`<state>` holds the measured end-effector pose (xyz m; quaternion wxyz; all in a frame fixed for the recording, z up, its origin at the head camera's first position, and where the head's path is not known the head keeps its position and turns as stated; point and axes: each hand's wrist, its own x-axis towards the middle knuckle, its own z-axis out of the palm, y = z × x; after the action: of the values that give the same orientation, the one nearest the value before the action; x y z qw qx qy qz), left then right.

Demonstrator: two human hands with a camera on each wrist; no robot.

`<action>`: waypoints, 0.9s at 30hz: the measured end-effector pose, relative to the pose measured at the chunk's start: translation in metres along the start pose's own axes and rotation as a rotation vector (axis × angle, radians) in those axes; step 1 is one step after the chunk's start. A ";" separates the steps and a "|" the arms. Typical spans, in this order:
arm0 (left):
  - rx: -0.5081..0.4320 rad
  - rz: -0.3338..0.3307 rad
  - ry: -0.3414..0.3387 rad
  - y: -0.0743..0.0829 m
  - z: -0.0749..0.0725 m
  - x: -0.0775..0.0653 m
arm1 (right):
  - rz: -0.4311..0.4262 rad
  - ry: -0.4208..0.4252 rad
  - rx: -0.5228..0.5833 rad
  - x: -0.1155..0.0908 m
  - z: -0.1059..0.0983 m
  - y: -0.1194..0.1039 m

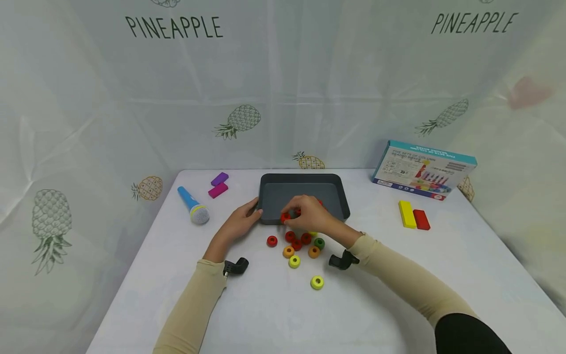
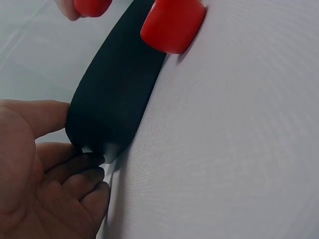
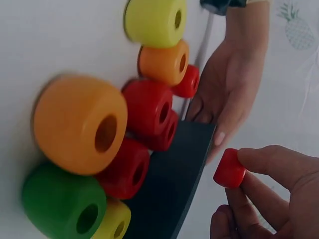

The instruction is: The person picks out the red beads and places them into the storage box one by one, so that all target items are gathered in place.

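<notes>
A dark grey rectangular tray (image 1: 283, 191) lies on the white table. My left hand (image 1: 239, 225) holds its near left corner, thumb at the rim and fingers bent along the side, as the left wrist view shows. Over the tray's near edge, my right hand (image 1: 307, 214) pinches a red bead (image 3: 230, 168) between thumb and fingers. Red also shows inside the tray beside that hand, partly hidden by it. In front of the tray sit several holed beads: red (image 1: 271, 241), orange (image 1: 288, 251), yellow (image 1: 294, 261) and green (image 1: 319, 243).
A lone yellow bead (image 1: 317, 282) lies nearer me. To the left are a blue toy microphone (image 1: 192, 204) and two purple blocks (image 1: 218, 190). A toy box (image 1: 422, 169) stands at the back right, with a yellow block (image 1: 407, 214) and a red block (image 1: 421, 220) before it.
</notes>
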<state>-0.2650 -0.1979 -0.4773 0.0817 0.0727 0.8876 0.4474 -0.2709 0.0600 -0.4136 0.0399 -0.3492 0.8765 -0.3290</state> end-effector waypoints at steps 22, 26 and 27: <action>0.009 -0.023 -0.001 -0.001 0.000 0.001 | 0.059 0.052 -0.011 0.020 0.007 0.021; 0.010 -0.028 0.000 -0.001 0.000 0.001 | 0.072 0.048 -0.026 0.025 0.009 0.023; 0.007 -0.026 0.001 -0.001 0.000 0.001 | 0.073 0.049 -0.032 0.026 0.009 0.024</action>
<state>-0.2657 -0.1981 -0.4784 0.0870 0.0613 0.8902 0.4430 -0.3018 0.0514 -0.4309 0.0246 -0.3096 0.8945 -0.3216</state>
